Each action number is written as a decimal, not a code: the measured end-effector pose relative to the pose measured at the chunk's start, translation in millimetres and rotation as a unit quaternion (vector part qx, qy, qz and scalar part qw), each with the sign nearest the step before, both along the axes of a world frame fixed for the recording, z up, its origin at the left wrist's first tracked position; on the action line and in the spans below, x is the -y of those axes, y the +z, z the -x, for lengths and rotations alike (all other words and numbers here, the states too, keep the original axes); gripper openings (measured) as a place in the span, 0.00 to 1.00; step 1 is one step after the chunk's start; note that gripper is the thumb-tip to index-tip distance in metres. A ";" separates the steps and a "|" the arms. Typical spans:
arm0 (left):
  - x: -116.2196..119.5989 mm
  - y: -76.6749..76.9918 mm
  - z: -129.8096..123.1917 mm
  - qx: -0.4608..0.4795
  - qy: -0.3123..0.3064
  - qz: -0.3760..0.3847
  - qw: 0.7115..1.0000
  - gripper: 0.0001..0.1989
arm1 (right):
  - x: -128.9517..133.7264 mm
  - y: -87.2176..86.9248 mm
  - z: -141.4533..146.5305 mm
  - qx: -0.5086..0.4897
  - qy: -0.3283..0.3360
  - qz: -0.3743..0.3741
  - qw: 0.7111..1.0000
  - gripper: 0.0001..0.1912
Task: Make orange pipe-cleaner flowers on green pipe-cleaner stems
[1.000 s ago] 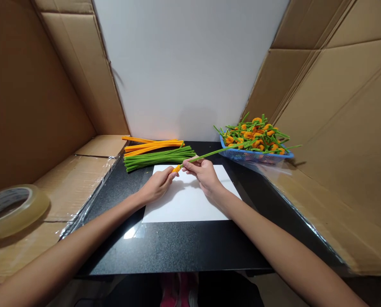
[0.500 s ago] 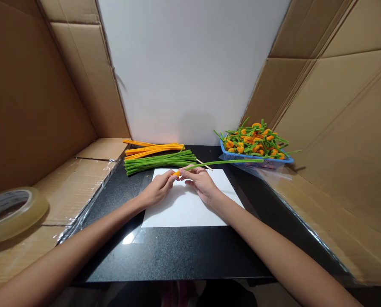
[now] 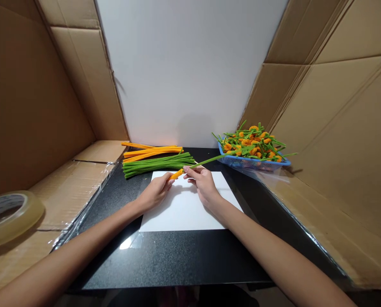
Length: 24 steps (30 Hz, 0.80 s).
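Note:
My left hand [image 3: 155, 192] and my right hand [image 3: 203, 184] rest above a white paper sheet [image 3: 184, 213], holding one green pipe cleaner stem [image 3: 206, 161] between them. Its lower end carries an orange pipe cleaner wrap [image 3: 176, 174], pinched by my left fingertips. My right fingers pinch the stem just beyond that wrap. The stem's far end slants up and to the right, reaching the blue plastic basket [image 3: 254, 163]. Farther back, a bundle of green pipe cleaners [image 3: 158, 166] lies beside a bundle of orange ones [image 3: 152, 151].
The blue basket holds a heap of green-stemmed orange pipe cleaner flowers [image 3: 251, 143]. Everything stands on a black speckled tabletop [image 3: 177, 260]. Cardboard walls [image 3: 331, 128] flank a white back panel [image 3: 190, 72]. A clear tape roll [image 3: 11, 219] sits on cardboard at left.
The stem has swung from nearly level to a steeper upward slant. More of the orange wrap now shows, and the thin wooden stick seen earlier near my right hand is no longer visible.

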<state>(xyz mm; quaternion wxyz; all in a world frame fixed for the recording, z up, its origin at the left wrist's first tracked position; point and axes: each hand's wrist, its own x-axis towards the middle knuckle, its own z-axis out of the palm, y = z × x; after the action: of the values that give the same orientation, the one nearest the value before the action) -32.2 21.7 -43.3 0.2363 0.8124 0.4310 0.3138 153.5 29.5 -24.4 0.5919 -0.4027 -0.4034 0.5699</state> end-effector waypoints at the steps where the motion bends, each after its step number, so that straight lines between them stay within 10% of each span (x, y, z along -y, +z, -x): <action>1: -0.2 -0.1 0.1 -0.003 -0.002 0.000 1.000 0.15 | 0.7 -0.3 0.6 0.004 0.009 0.006 1.000 0.20; 24: 4.1 2.1 -0.5 -0.042 -0.031 0.000 0.999 0.14 | 2.9 4.3 -0.5 -0.009 0.090 0.023 0.996 0.21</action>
<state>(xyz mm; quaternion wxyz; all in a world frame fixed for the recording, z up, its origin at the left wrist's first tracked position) -31.7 17.6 -41.1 0.2274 0.8381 0.4148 0.2718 154.0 26.6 -20.1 0.5326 -0.3733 -0.4193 0.6334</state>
